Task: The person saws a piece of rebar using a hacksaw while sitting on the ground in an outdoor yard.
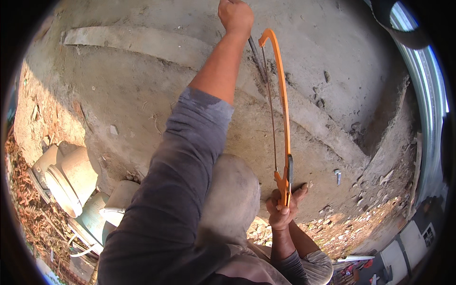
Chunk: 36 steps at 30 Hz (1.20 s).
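My right hand (281, 216) is closed around the lower end of an orange hacksaw (283, 99). The saw's frame stands lengthways away from me, its thin blade on the left side. Stretched far ahead, my left hand (236, 16) is curled into a fist near the top edge, and what is in it is hidden. A dark rod (257, 57) comes out from behind my left wrist and slants toward the blade; whether the blade touches it I cannot tell. My left knee (232, 190), in pale dusty cloth, is between my arms.
Rough grey concrete (332, 42) with a raised strip (137, 42) spreads ahead. Several dirty buckets (76, 175) lie at the lower left by dry leaves. A small bolt-like piece (337, 176) lies to the right of the saw. Corrugated metal (430, 95) lines the far right.
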{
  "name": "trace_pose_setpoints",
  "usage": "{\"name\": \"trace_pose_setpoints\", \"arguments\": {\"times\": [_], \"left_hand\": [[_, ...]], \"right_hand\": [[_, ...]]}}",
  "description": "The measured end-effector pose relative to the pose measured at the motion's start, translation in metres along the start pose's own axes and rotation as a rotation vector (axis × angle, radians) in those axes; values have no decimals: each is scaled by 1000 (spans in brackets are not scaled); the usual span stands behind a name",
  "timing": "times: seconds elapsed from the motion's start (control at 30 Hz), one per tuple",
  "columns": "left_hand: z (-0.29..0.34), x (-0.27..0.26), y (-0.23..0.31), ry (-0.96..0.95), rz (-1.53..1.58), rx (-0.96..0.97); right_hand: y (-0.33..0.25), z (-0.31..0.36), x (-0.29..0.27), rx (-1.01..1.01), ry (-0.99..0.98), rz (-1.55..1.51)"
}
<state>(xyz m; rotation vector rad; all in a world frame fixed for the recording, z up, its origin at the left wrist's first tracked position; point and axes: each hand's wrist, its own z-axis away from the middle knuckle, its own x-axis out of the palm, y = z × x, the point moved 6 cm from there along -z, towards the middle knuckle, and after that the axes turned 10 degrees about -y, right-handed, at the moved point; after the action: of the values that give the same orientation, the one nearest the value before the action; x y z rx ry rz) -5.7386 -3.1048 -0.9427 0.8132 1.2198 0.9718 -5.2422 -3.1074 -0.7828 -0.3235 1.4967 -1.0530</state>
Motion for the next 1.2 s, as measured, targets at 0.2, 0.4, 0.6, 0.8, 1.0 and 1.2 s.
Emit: {"name": "trace_pose_setpoints", "arguments": {"times": [0.2, 0.4, 0.6, 0.8, 1.0, 1.2], "left_hand": [[4, 8, 15, 40, 102, 132], [4, 1, 4, 0, -5, -1], [-1, 2, 14, 50, 46, 108], [-5, -1, 1, 43, -5, 91], [10, 4, 24, -19, 82, 6], [5, 0, -4, -35, -44, 44]], "right_hand": [[10, -83, 28, 240, 29, -467], [-10, -5, -1, 54, 9, -146], [21, -59, 24, 283, -16, -515], [-2, -10, 12, 242, -50, -323], [18, -41, 21, 308, 51, -525], [1, -17, 14, 239, 5, -390]]}}
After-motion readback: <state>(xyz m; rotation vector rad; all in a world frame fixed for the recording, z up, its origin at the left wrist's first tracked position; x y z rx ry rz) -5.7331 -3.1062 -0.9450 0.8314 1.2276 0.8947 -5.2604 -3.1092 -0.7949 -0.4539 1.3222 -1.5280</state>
